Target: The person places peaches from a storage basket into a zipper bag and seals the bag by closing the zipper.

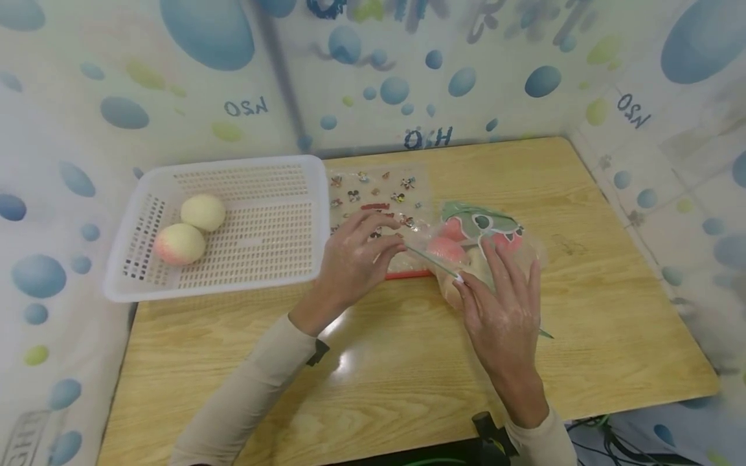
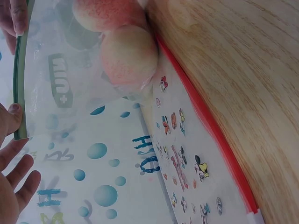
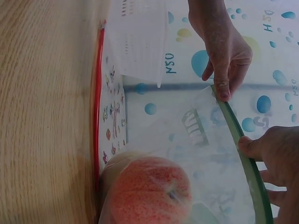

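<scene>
A clear zip bag [image 1: 480,259] with a green seal strip [image 3: 243,149] stands on the table with several pink-and-cream peaches [image 3: 149,191] inside. My left hand [image 1: 361,259] pinches one end of the strip between thumb and forefinger, its other fingers loosely bent. Along the same strip, my right hand [image 1: 504,323] pinches at a small white slider [image 1: 458,278] with thumb and forefinger, while its other fingers spread over the bag. In the left wrist view the strip [image 2: 19,84] runs taut between both hands.
A white plastic basket [image 1: 285,223] at the left holds two peaches [image 1: 191,230]. Between basket and peach bag lies a flat clear bag with cartoon prints [image 1: 373,188] and a red seal [image 1: 410,274]. A patterned wall covering [image 1: 396,90] borders the table's back; cables [image 1: 612,446] hang at lower right.
</scene>
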The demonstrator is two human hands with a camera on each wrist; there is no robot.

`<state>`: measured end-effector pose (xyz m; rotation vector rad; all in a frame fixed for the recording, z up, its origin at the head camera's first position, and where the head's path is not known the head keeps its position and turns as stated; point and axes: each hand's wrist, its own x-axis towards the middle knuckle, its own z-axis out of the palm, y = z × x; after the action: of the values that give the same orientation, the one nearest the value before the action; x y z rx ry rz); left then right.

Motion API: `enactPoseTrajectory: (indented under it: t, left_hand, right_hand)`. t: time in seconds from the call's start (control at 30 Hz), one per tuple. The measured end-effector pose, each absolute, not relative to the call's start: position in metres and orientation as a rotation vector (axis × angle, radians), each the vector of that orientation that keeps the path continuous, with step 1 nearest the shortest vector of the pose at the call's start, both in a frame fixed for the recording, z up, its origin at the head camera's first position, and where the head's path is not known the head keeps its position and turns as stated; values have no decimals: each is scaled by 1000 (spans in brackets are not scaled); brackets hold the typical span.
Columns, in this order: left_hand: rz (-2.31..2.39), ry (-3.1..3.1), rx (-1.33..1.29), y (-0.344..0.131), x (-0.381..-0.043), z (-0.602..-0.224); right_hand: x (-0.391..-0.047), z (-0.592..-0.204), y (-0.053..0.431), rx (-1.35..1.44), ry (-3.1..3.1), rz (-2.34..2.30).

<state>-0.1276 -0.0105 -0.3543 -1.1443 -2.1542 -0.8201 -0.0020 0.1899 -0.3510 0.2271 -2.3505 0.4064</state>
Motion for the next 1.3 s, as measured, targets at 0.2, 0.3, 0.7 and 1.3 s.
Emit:
enactPoseTrajectory:
  t: [0.2, 0.3, 0.7, 1.3]
  left_hand:
    - [-815, -2145, -1154, -11, -128, -353]
    - [-791, -2151, -1150, -11, -129, -354]
    - [-766, -2168, -1130, -12, -129, -353]
    - [-791, -2127, -1108, -12, -131, -354]
  right_hand:
    - [0, -352, 191, 235, -2323, 403]
    - [1, -353, 192, 221, -2325, 423]
    - [6, -356, 195, 209, -2309, 434]
    - [15, -358, 206, 159, -2248, 442]
